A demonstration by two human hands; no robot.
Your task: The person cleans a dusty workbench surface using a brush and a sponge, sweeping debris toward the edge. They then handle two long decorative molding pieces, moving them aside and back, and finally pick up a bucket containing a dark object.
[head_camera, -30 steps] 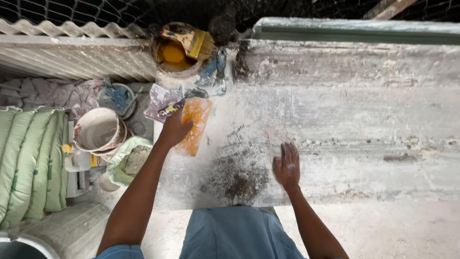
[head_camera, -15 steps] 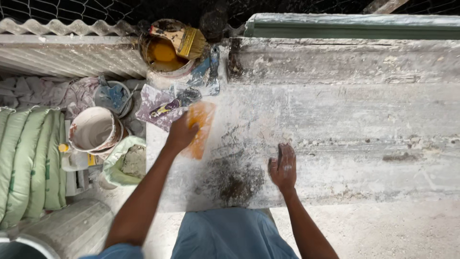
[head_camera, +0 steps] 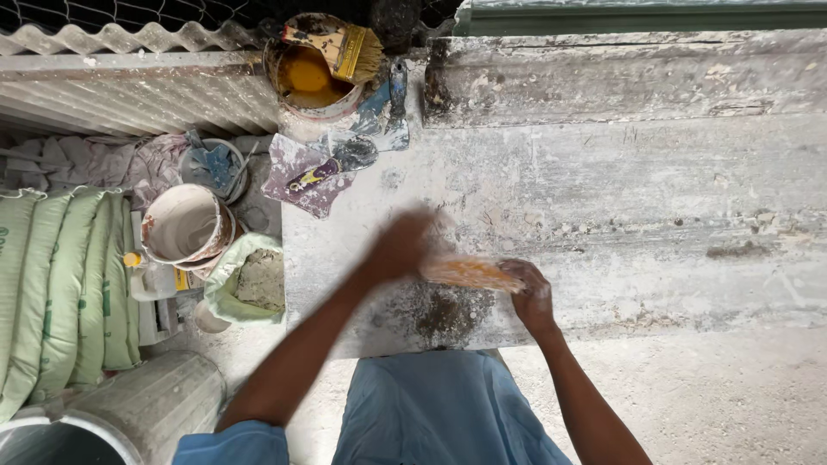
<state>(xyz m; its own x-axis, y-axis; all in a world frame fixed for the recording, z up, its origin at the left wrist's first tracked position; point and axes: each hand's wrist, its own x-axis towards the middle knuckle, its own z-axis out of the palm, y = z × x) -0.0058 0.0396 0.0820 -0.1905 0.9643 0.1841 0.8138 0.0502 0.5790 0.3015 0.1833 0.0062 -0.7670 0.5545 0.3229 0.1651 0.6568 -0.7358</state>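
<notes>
An orange sheet, like sandpaper (head_camera: 469, 273), lies low over the grey, dusty concrete slab (head_camera: 620, 198), just above a dark dirt patch (head_camera: 448, 314). My left hand (head_camera: 403, 247) is blurred by motion and grips the sheet's left end. My right hand (head_camera: 527, 294) holds its right end, fingers curled over it. Both forearms reach in from the bottom of the head view, above my blue clothing.
A paint can with yellow paint (head_camera: 312, 79) and a brush (head_camera: 345, 47) across it stands at the slab's far left corner. Scrapers (head_camera: 340, 164) lie beside it. White buckets (head_camera: 185, 226), a bag of powder (head_camera: 251, 280) and green sacks (head_camera: 52, 293) sit left of the slab.
My left hand has carried the orange sheet from the slab's left part toward the middle. My right hand has moved left off the slab and taken the sheet's other end.
</notes>
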